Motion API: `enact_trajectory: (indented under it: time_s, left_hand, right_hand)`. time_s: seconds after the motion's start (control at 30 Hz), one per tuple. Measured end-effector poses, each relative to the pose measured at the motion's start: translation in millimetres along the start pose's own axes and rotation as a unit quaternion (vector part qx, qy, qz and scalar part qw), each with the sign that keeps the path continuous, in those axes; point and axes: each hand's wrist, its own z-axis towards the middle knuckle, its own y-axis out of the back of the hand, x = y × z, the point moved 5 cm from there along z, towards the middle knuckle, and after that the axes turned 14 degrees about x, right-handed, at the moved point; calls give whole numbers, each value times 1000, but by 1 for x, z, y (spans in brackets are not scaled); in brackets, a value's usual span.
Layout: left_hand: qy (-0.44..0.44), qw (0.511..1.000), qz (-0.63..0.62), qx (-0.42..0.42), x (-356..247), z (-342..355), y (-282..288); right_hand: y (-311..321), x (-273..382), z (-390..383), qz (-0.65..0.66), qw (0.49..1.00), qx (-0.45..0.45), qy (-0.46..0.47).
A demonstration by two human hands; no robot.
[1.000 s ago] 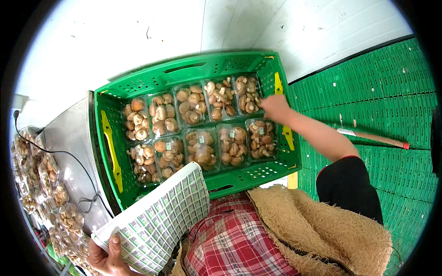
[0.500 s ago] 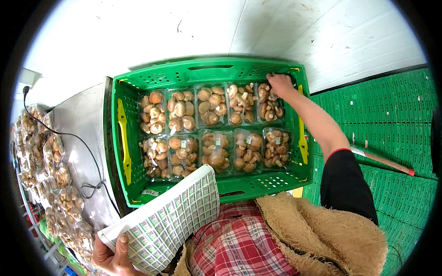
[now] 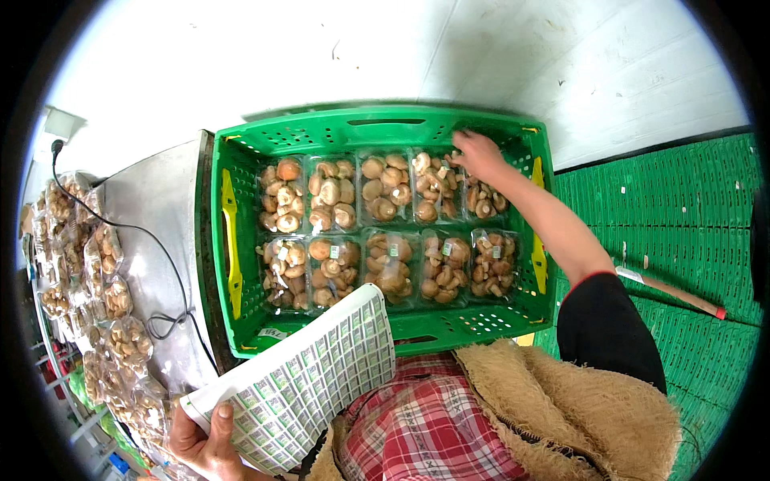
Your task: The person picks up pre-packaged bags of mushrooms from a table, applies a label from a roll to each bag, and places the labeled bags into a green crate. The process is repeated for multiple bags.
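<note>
My left hand (image 3: 207, 445) grips the lower left corner of a sheet of small printed labels (image 3: 313, 381), thumb on top. The sheet tilts over the crate's near left edge. Inside the green crate (image 3: 377, 327), clear packs of brown mushrooms lie in two rows. Small labels show on the near row, such as on the near right pack (image 3: 493, 268); none can be seen on the far row. My right hand (image 3: 480, 156) reaches over the far right pack (image 3: 485, 202), close to the neighbouring pack (image 3: 437, 188). Its fingers are curled together, and whatever they hold is hidden.
Many bagged mushrooms (image 3: 128, 345) lie on the left beside a metal table (image 3: 152, 208). A black cable (image 3: 152, 236) runs across that table. Behind the crate rises a white wall (image 3: 321, 64). Green slatted crates (image 3: 690, 216) and a red-tipped wooden stick (image 3: 678, 297) are at the right.
My right hand has moved left along the far row, from the crate's far right corner toward the neighbouring pack. The whole view has shifted slightly. My left hand still holds the label sheet.
</note>
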Motion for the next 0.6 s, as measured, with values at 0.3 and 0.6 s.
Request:
enact_trajectory:
  time_s: [0.3,0.6]
  left_hand:
    - [-75,987,-135,-36,20,8,9]
    - [-82,975,-203,-48,37,1,27]
  right_hand:
    - [-120,-30,-131,209,933,-140,-258]
    - [-121,-36,-123,302,920,-203,-147]
